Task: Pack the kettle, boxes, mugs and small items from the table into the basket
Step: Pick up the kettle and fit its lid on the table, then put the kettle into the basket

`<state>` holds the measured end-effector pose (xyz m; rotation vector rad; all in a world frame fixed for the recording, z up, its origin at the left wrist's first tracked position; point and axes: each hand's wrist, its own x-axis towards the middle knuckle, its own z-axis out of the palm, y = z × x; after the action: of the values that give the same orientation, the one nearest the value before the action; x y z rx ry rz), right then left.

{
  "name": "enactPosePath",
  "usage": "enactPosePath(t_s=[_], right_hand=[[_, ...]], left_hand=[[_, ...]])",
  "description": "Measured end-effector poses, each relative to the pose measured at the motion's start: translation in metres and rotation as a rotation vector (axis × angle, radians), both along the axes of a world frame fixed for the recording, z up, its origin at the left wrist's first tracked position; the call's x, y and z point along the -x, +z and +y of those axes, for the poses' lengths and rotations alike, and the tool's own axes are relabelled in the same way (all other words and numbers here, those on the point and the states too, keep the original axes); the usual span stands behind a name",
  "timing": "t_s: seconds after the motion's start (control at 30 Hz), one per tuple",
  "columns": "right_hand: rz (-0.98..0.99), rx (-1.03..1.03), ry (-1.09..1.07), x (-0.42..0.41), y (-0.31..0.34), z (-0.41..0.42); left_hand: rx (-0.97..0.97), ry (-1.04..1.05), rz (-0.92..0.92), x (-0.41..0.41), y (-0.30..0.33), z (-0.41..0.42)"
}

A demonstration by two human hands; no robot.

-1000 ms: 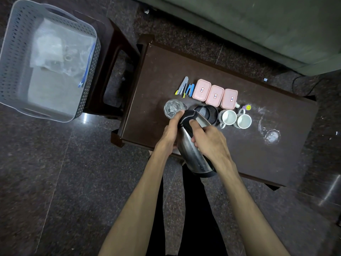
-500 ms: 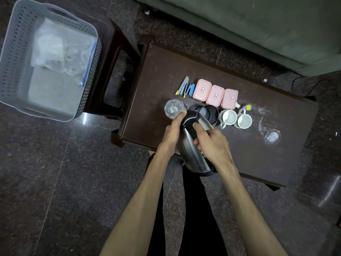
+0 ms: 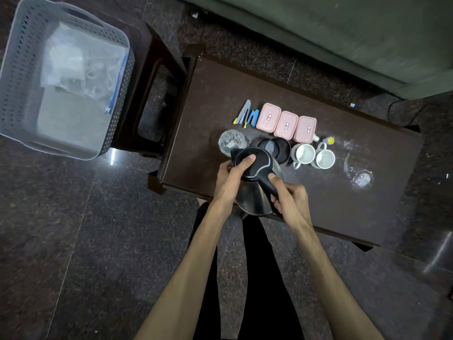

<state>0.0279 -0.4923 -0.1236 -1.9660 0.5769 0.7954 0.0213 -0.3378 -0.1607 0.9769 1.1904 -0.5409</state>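
Note:
I hold a steel kettle [image 3: 253, 197] with a black lid over the near edge of the dark table [image 3: 210, 94]. My left hand [image 3: 230, 177] grips its left side, thumb pressed on the lid. My right hand [image 3: 290, 200] is wrapped around the black handle. Behind it stand the round black kettle base [image 3: 277, 147], a clear glass [image 3: 231, 141], two white mugs [image 3: 313, 157], three pink boxes [image 3: 286, 123] and small clips [image 3: 247, 115]. The grey perforated basket [image 3: 17, 77] sits far left, holding plastic bags.
The basket rests on a dark stool [image 3: 152, 77] left of the table. A clear lid [image 3: 361, 179] and a small purple item [image 3: 328, 141] lie on the table's right part. A green sofa [image 3: 343, 33] runs behind. My legs [image 3: 252, 278] stand against the table's near edge.
The kettle has been turned more upright, its lid now facing up at me. My left thumb moved onto the lid; my right hand slid lower on the handle.

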Motion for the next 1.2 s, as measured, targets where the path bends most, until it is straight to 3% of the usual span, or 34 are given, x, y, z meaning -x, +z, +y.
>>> enactPosePath(t_s=[0.3,0.57,0.83,1.2], right_hand=[[-0.035,-0.211,0.121,0.001,0.009,-0.011],[-0.042,-0.335,0.263,-0.004,0.027,0.033],[-0.094,-0.465,0.416,-0.029,0.044,0.135],[-0.223,-0.606,0.57,-0.075,0.052,0.291]], left_hand=[[-0.068,0.066,-0.027,0.026,0.019,0.009],[-0.165,0.18,-0.083,0.051,0.057,0.052],[-0.389,0.247,-0.197,0.052,0.101,0.144],[-0.532,0.432,-0.249,0.032,0.117,0.273]])
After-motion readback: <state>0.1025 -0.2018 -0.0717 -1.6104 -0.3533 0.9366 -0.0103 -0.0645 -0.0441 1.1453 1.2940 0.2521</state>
